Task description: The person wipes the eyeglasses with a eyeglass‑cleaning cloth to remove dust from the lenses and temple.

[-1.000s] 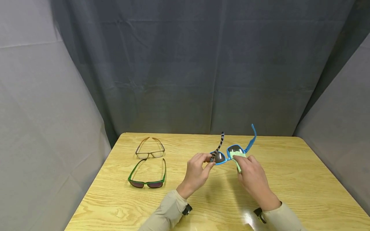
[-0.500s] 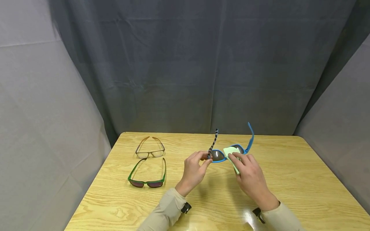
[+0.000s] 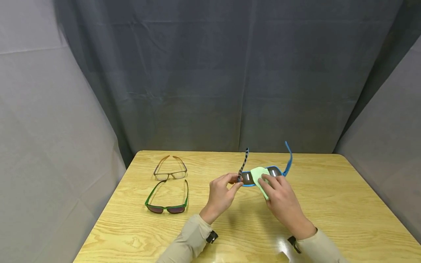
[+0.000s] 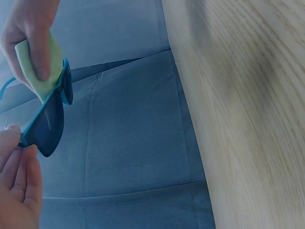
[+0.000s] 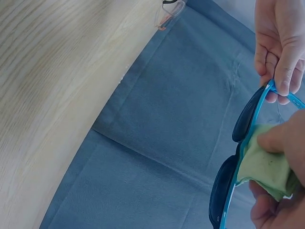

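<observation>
Blue-framed sunglasses (image 3: 249,178) with dark lenses are held up over the table, temples unfolded; one temple is striped black and grey. My left hand (image 3: 219,195) pinches them at the left hinge corner between thumb and fingers. A light green cleaning cloth (image 3: 258,174) is gripped in my right hand (image 3: 285,201). It lies against the inner side of the frame around the nose bridge and covers that part in the head view. In the right wrist view the bunched cloth (image 5: 265,164) meets the blue frame (image 5: 256,110) between the two dark lenses.
Green-framed sunglasses (image 3: 166,208) with purplish lenses lie on the wooden table (image 3: 125,233) at the left. Behind them rest clear eyeglasses (image 3: 179,175) with brown temple tips. A dark grey curtain (image 3: 197,80) hangs behind the table, with lighter cloth at both sides.
My right hand has moved the cloth leftward from the right lens to the bridge. The sunglasses have shifted slightly left and turned a little, still pinched by my left hand.
</observation>
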The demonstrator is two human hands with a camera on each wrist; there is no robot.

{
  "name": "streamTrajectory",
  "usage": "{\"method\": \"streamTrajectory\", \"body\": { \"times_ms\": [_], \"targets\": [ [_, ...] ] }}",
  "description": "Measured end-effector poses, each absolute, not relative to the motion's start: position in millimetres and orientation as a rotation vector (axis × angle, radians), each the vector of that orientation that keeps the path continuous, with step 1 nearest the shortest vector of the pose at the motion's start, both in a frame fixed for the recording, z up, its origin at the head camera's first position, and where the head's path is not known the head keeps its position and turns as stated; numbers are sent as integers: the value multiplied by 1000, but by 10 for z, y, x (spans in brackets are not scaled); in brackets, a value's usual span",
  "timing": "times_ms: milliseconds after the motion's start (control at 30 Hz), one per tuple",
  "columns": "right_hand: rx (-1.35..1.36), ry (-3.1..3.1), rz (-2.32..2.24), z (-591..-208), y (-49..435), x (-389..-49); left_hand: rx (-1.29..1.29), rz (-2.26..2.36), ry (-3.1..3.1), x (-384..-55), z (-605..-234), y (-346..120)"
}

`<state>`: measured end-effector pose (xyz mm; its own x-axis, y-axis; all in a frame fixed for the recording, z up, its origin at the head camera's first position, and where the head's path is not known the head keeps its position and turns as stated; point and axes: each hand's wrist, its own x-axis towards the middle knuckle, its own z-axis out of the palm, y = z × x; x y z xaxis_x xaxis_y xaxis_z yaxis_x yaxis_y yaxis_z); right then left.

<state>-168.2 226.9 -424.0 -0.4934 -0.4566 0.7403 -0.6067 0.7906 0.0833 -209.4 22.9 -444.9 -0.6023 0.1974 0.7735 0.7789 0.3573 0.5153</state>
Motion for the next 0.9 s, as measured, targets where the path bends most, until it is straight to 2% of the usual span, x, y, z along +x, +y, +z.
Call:
{"method": "streamTrajectory", "body": {
  "times_ms": [900],
  "targets": [
    [890, -2275, 145, -4227, 2284, -1655, -906, -1176, -2059, -2034, -4406, 219]
  ]
}}
